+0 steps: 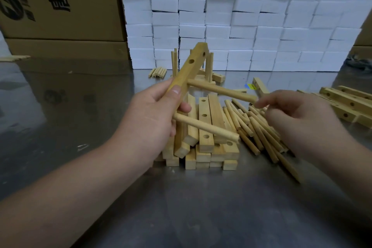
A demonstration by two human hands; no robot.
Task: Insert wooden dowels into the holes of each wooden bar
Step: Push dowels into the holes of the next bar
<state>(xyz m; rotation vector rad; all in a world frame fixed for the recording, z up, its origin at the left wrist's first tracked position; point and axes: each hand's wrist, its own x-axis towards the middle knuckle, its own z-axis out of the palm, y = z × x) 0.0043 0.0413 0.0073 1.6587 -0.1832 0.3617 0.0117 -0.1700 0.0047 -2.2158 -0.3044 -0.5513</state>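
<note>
My left grip (155, 110) is closed around the lower end of one wooden bar (191, 66), thumb on its near face. The bar's long axis climbs up and away from that grip, leaning a little to the right. Two dowels are already seated in it: the lower dowel (207, 128) leaves the bar right at my fingers, and the upper dowel (221, 91) just above the thumb, both pointing off to the right. Further up the bar I count two empty holes (191, 61).

My right grip (298, 115) is the nearer one to the work. Its fingertips (259, 104) meet the free end of the upper dowel, but I cannot tell whether they pinch it or only press it home. I judge the next dowel belongs in the hole next above.

Supplies lie close — the loose dowels (259, 133) sit directly below the right grip, too many and too overlapped to count. Under the left grip lies a stack of bars (204, 106), roughly a dozen, on the surface (201, 207).
</note>
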